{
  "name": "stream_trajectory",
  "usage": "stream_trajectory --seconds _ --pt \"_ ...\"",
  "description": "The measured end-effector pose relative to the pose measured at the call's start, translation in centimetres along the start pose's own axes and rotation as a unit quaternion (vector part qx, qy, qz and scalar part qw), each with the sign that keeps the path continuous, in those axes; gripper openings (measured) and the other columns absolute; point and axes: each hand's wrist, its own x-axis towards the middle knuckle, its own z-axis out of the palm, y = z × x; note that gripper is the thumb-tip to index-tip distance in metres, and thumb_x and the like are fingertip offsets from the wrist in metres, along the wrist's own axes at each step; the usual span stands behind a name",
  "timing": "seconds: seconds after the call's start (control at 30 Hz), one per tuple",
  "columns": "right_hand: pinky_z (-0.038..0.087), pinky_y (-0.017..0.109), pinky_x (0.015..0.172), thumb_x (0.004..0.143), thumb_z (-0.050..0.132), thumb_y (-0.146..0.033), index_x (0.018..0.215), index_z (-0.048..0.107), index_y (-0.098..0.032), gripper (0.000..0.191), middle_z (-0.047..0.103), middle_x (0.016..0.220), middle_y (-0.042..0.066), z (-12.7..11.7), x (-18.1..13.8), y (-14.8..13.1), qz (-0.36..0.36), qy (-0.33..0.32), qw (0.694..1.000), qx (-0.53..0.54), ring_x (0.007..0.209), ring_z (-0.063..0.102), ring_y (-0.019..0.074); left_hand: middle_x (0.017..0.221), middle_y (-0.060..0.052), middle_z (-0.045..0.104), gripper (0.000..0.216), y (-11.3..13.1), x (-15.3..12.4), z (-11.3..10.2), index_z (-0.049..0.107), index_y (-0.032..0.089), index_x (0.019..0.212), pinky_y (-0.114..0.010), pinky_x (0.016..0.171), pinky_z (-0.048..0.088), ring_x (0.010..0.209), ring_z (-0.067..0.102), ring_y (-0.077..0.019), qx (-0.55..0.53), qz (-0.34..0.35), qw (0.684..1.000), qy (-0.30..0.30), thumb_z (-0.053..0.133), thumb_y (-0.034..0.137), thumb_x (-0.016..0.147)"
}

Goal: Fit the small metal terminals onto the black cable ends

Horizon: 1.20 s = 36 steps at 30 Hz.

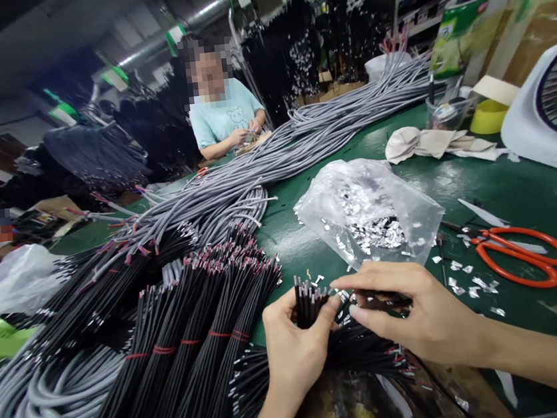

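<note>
My left hand [299, 347] is wrapped round a bundle of thin black cables [305, 305], whose cut ends point upward above the thumb. My right hand [410, 308] is close on the right, index fingertip beside the left thumb and the cable ends. Its thumb and index finger are apart; the other fingers are partly hidden. Small silver foil pieces [341, 296] show around the fingertips. Below the hands lie more black cables [365, 348] with foil-tipped ends. Behind them a clear plastic bag [319, 211] holds many silver foil pieces.
Black cable bundles with red bands [189, 353] fill the left. Long grey cables [301, 142] cross the green table [456, 178]. Orange-handled scissors [520, 255] and foil scraps lie right, near a fan [524, 120]. Across the table sits a person [225, 118], hands at work.
</note>
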Motion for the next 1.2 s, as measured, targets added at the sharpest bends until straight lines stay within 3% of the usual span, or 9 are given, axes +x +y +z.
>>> stream_trajectory --seconds 0.13,0.27,0.47,0.87,1.03,1.2 --pt "0.043 0.031 0.079 0.085 0.052 -0.025 0.118 0.055 -0.023 0.033 0.061 0.099 0.004 0.4 -0.3 0.5 0.016 0.010 0.999 -0.045 0.090 0.055 0.0167 0.051 -0.001 0.058 0.022 -0.2 -0.1 0.1 0.059 0.012 0.056 -0.022 0.048 0.040 0.049 0.050 -0.0132 0.016 0.022 1.000 0.010 0.065 0.028 0.071" --pt "0.044 0.028 0.073 0.092 0.040 -0.021 0.113 0.057 -0.025 0.028 0.059 0.092 0.003 0.7 -0.4 0.7 -0.015 -0.005 0.999 -0.037 0.082 0.055 0.0139 0.053 0.000 0.058 0.019 -0.3 -0.3 0.1 0.061 0.013 0.059 -0.021 0.048 0.039 0.051 0.049 -0.0131 0.017 0.039 0.999 0.016 0.065 0.027 0.070" --pt "0.045 0.031 0.075 0.090 0.045 -0.026 0.114 0.057 -0.021 0.027 0.059 0.094 0.006 0.6 -0.2 0.3 -0.003 -0.010 0.997 -0.070 0.083 0.056 0.0165 0.054 0.000 0.057 0.020 -0.3 -0.5 0.2 0.059 0.013 0.058 -0.022 0.049 0.039 0.052 0.048 -0.0129 0.034 0.046 0.998 0.022 0.064 0.027 0.071" --pt "0.045 0.027 0.070 0.090 0.046 -0.020 0.104 0.063 -0.022 0.023 0.063 0.088 0.004 1.0 -0.3 0.6 -0.036 0.007 0.999 -0.040 0.078 0.058 0.0142 0.053 0.002 0.055 0.021 -0.4 -0.7 0.4 0.060 0.013 0.059 -0.021 0.049 0.037 0.051 0.045 -0.0111 0.050 0.055 0.997 0.025 0.066 0.028 0.072" --pt "0.043 0.026 0.067 0.089 0.046 -0.019 0.094 0.066 -0.021 0.021 0.064 0.082 0.003 0.5 -0.1 0.5 -0.019 0.011 0.999 -0.041 0.074 0.057 0.0132 0.050 -0.001 0.062 0.026 -0.1 -0.4 -0.2 0.061 0.013 0.057 -0.020 0.049 0.040 0.047 0.052 -0.0117 -0.025 -0.006 0.998 -0.064 0.064 0.032 0.074" --pt "0.044 0.026 0.068 0.083 0.057 -0.024 0.093 0.066 -0.019 0.015 0.063 0.085 0.003 -0.3 0.6 0.4 0.025 0.021 0.999 -0.004 0.076 0.057 0.0135 0.044 -0.001 0.056 0.032 0.0 -0.2 -0.7 0.059 0.012 0.055 -0.020 0.046 0.038 0.042 0.048 -0.0099 -0.102 -0.039 0.980 -0.169 0.059 0.035 0.078"
